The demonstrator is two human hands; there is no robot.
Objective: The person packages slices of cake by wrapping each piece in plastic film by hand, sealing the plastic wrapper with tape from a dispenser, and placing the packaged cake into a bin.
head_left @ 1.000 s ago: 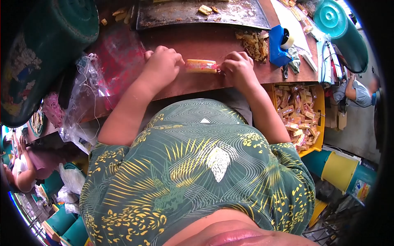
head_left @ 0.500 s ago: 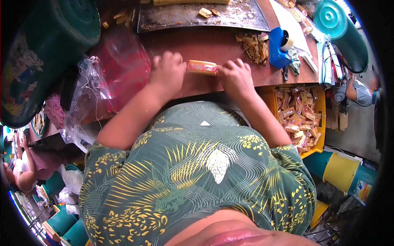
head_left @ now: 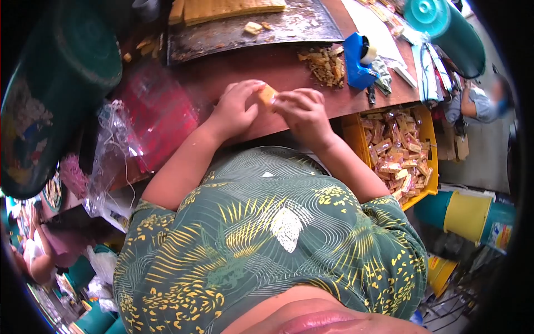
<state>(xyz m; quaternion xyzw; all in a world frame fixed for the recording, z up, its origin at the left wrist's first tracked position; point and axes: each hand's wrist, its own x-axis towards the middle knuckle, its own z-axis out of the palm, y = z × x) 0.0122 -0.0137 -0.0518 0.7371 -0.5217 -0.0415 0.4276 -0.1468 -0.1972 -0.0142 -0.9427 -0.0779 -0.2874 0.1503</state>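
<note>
A small yellow cake piece (head_left: 267,94) is sitting tilted between the two hands, just above the near part of the table (head_left: 261,68). The left hand (head_left: 238,107) is keeping a narrow grip, holding the far end of the piece with its fingertips. The right hand (head_left: 305,111) is touching the near end; its fingers are blurring, so whether that grip is pinching or only pressing, I cannot tell. The piece is looking crumbly, so light, even pressure from both sides is probably serving best, with the left hand steadying while the right fingers are working. Beyond, a heap of scraps (head_left: 327,65) is lying beside a blue tape dispenser (head_left: 359,64), and a tray (head_left: 214,47) is carrying a cake slab (head_left: 233,11). To the right, a yellow crate (head_left: 433,161) is holding many wrapped pieces (head_left: 397,150).
</note>
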